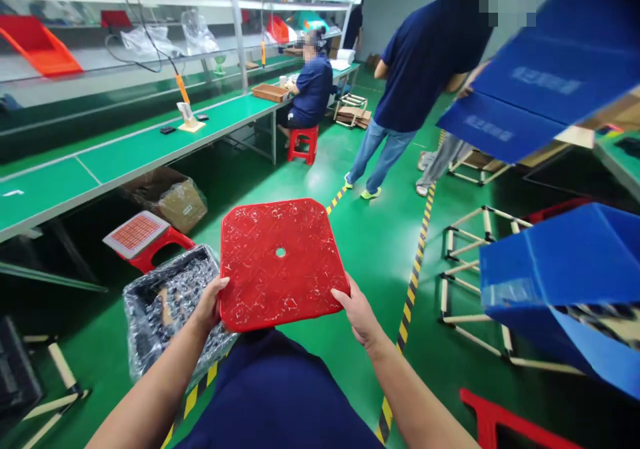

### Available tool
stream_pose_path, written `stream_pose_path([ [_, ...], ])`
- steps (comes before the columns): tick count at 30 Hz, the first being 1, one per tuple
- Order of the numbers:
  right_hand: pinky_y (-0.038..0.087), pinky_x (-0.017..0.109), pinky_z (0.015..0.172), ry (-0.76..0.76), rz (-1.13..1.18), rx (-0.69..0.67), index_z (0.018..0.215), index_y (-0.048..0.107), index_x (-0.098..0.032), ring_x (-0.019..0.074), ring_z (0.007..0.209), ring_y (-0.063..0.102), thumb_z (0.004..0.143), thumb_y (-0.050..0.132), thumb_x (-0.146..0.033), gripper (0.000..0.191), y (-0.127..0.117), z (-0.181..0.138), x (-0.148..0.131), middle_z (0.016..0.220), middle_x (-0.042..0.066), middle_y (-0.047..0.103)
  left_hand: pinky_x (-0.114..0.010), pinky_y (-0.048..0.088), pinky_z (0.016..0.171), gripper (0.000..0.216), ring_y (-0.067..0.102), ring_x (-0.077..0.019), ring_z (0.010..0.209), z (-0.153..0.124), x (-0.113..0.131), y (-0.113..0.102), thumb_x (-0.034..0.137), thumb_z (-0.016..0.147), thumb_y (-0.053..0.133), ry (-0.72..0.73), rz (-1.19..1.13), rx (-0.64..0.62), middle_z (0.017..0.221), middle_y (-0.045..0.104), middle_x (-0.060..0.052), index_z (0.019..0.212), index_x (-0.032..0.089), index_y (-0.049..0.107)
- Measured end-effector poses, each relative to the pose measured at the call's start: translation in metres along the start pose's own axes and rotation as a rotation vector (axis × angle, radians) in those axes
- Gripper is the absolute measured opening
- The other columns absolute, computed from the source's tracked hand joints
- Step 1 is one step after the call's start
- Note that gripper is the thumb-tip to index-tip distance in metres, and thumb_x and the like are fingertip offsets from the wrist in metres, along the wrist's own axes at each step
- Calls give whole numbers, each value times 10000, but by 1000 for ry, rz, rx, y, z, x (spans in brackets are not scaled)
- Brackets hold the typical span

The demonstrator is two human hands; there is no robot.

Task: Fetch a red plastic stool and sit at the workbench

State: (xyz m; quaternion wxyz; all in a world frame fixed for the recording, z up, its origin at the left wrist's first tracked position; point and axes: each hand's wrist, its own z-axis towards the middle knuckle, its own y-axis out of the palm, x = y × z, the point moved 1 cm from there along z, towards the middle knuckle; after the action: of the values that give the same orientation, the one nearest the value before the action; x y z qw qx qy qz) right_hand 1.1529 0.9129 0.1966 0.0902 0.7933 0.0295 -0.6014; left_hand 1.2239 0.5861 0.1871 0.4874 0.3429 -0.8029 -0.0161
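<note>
Red plastic stool [280,262], scuffed white across its square seat, with a small round hole at the centre, held up flat between both hands above the green floor [370,249]. Left hand [210,305] clasped on the stool's near-left corner, thumb on top. Right hand [357,312] clasped on its near-right corner, thumb likewise over the edge. Just left of the stool and lower, a bin wrapped in clear film [167,302], full of small dark parts, touching the left wrist in the view. Behind that bin, left of the stool, a second red stool [145,239] topped with a grid-patterned pad, and beyond it a cardboard box [175,199] under the long green workbench [100,162]. Right of the stool, a yellow-and-black floor stripe [413,282], then pale tube frames [470,262] lying on the floor and blue corrugated plastic crates [565,262]. Far beyond the stool, a standing person [415,82] in a navy shirt and jeans, back turned. Farther left of that figure, a seated person [311,89] on a small red stool at the workbench, beside a brown tray [270,92].
</note>
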Motion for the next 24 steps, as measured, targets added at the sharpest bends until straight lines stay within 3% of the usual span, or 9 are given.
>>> stream_pose_path([
  [7, 478, 450, 1115, 82, -111, -1, 1306, 551, -234, 295, 1230, 607, 710, 773, -550, 710, 18, 208, -3, 1304, 77, 659, -447, 591, 814, 589, 703, -369, 996, 171, 30, 40, 449, 580, 694, 4, -94, -81, 940, 757, -128, 1061, 116, 634],
  [13, 519, 480, 1055, 131, -166, -90, 1171, 647, -245, 307, 1152, 652, 659, 810, -495, 593, 45, 394, -39, 1211, 73, 707, -423, 591, 816, 577, 723, -330, 929, 333, 88, 73, 386, 596, 762, 59, -216, -98, 976, 754, -130, 1081, 110, 615],
  [18, 477, 466, 1087, 138, -176, -162, 1185, 645, -220, 287, 1158, 640, 638, 802, -465, 620, 78, 530, -65, 1224, 79, 699, -420, 577, 846, 647, 721, -321, 926, 441, 140, 91, 368, 585, 816, 16, -146, -49, 996, 753, -142, 1134, 95, 612],
  [24, 415, 451, 1125, 189, -203, -368, 1274, 591, -198, 262, 1211, 594, 694, 717, -406, 628, 106, 703, -51, 1317, 75, 648, -440, 550, 924, 736, 710, -301, 954, 563, 176, 101, 359, 580, 898, -14, -4, 45, 1154, 715, -184, 1200, 93, 603],
])
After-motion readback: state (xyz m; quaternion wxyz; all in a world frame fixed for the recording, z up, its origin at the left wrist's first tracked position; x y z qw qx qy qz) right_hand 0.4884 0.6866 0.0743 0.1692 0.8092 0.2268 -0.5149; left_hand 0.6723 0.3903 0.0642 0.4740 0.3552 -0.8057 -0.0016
